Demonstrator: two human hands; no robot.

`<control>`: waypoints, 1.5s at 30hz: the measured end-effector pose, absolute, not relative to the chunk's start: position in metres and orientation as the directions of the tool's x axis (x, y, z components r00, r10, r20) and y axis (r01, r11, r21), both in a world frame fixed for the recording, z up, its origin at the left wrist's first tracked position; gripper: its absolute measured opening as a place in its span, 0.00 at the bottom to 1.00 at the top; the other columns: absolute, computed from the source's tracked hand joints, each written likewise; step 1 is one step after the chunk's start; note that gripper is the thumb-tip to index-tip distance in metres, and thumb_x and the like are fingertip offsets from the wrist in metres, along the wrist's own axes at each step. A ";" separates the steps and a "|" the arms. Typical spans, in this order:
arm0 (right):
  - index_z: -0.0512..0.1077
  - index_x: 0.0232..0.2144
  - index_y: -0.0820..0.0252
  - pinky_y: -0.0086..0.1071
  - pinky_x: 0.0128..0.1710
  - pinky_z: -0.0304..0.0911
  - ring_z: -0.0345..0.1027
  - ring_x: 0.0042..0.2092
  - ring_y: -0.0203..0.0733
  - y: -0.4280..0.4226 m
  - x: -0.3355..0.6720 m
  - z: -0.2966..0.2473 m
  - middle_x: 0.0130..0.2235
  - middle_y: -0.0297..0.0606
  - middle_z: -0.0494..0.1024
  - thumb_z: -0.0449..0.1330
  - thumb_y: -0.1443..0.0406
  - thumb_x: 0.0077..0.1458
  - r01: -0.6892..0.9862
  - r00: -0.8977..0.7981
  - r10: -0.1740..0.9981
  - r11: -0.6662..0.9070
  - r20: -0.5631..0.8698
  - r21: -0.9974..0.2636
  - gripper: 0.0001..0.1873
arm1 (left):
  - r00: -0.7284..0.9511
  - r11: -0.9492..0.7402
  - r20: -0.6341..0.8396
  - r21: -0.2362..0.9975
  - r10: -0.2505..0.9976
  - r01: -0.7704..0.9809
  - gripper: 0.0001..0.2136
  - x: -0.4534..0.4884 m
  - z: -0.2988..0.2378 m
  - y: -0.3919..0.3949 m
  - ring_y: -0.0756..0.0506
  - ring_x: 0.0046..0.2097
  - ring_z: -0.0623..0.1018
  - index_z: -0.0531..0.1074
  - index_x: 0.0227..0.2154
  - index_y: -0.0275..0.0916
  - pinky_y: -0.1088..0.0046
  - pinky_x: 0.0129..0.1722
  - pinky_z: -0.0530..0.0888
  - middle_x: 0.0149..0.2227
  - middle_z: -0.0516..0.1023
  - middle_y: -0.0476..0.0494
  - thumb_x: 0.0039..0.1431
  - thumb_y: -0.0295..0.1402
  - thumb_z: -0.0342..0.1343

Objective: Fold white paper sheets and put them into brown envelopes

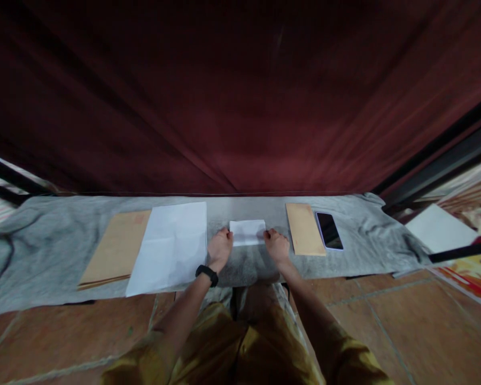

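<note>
Left hand (220,247) and right hand (277,246) appear to pinch opposite ends of a white slip (247,233) on a grey cloth (366,256), sheets (170,248) to the slip's left, an envelope (305,230) to its right. Uneven pulling could skew or crease the slip; the soft cloth might ruck beneath it.

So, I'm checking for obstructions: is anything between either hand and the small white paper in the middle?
Nothing visible: the left hand and the right hand pinch the small white paper at its two ends. The phone lies farther right, clear of both hands.
</note>
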State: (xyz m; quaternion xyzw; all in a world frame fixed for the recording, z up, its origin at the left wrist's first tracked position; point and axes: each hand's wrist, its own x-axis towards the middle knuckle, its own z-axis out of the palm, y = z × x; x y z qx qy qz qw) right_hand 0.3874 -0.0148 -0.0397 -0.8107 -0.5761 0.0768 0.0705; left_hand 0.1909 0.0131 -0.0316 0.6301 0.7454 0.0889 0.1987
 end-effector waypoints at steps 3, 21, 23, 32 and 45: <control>0.79 0.43 0.60 0.34 0.45 0.67 0.81 0.41 0.47 -0.011 0.388 -0.038 0.39 0.49 0.84 0.51 0.57 0.70 0.929 0.311 0.949 -0.314 -0.044 -0.195 0.19 | -0.135 0.190 -0.174 0.354 0.975 0.916 0.15 0.194 -0.030 0.012 0.39 0.45 0.82 0.77 0.46 0.39 0.68 0.40 0.72 0.43 0.83 0.34 0.69 0.39 0.47; 0.78 0.43 0.62 0.37 0.48 0.65 0.80 0.41 0.48 -0.011 0.387 -0.045 0.39 0.51 0.84 0.50 0.57 0.71 0.943 0.288 0.957 -0.282 0.009 -0.177 0.19 | -0.118 0.165 -0.173 0.294 0.978 0.942 0.17 0.197 -0.023 0.013 0.39 0.45 0.82 0.75 0.49 0.37 0.67 0.42 0.73 0.42 0.83 0.33 0.70 0.38 0.45; 0.78 0.43 0.62 0.38 0.49 0.65 0.80 0.41 0.48 -0.012 0.386 -0.047 0.39 0.52 0.84 0.50 0.58 0.71 0.946 0.281 0.959 -0.272 0.026 -0.175 0.19 | -0.118 0.165 -0.174 0.290 0.978 0.943 0.17 0.197 -0.022 0.012 0.38 0.45 0.82 0.75 0.50 0.37 0.67 0.42 0.73 0.43 0.83 0.33 0.71 0.39 0.44; 0.76 0.44 0.63 0.37 0.49 0.63 0.80 0.42 0.47 -0.013 0.386 -0.049 0.40 0.51 0.84 0.49 0.59 0.72 0.960 0.242 0.970 -0.234 0.035 -0.154 0.19 | -0.117 0.159 -0.164 0.267 0.979 0.951 0.19 0.200 -0.023 0.008 0.34 0.45 0.82 0.71 0.54 0.36 0.62 0.43 0.74 0.42 0.82 0.29 0.71 0.39 0.43; 0.76 0.45 0.63 0.38 0.49 0.61 0.80 0.43 0.47 -0.013 0.386 -0.052 0.41 0.50 0.84 0.48 0.59 0.72 0.972 0.202 0.978 -0.194 0.047 -0.136 0.19 | 0.425 -0.481 0.249 0.249 0.870 0.840 0.24 0.217 -0.058 -0.030 0.37 0.70 0.61 0.60 0.67 0.37 0.55 0.67 0.63 0.68 0.64 0.35 0.71 0.38 0.45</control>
